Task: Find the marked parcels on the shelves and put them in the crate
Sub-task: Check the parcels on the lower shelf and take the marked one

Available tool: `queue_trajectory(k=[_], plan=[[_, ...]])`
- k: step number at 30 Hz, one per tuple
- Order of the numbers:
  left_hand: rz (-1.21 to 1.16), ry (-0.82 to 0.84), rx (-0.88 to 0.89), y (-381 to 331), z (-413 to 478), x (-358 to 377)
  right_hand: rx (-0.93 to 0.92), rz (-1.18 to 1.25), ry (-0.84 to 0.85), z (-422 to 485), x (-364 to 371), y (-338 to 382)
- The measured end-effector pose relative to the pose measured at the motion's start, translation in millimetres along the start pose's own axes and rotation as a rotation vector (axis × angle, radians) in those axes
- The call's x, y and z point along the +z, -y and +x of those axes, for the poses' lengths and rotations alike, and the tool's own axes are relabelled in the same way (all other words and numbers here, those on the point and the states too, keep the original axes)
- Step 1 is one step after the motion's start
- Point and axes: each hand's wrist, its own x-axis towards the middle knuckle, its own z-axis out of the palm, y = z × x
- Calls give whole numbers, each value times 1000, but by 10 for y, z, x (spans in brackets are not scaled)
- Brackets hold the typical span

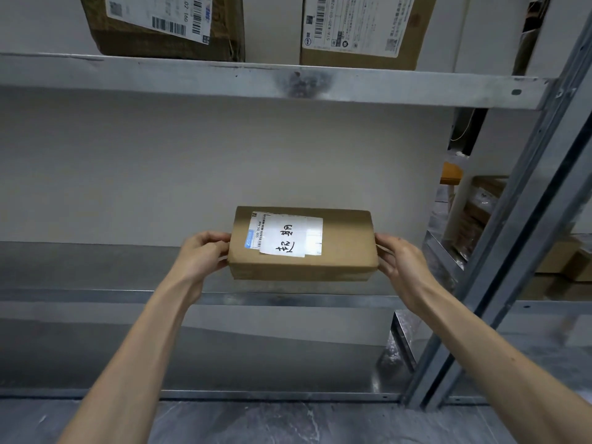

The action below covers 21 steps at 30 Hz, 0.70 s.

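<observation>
Marked parcel point(301, 245) is gripped at both short ends: left hand point(201, 254) on one, right hand point(398, 257) on the other, fingers curled round the edges. Handwritten label point(290, 237) is kept facing up, likely for checking. Parcel is held near the shelf point(96, 296) front edge; whether it is lifted clear cannot be told. No crate is seen.
</observation>
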Motion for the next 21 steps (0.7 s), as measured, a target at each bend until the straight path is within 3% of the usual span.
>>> queue_trajectory(k=[5, 21], plan=[[-18, 29, 44, -9, -9, -28, -37, -70, 90, -78, 8, -30], [-27, 30, 86, -44, -66, -175, -31, -134, 75, -116, 171, -73]])
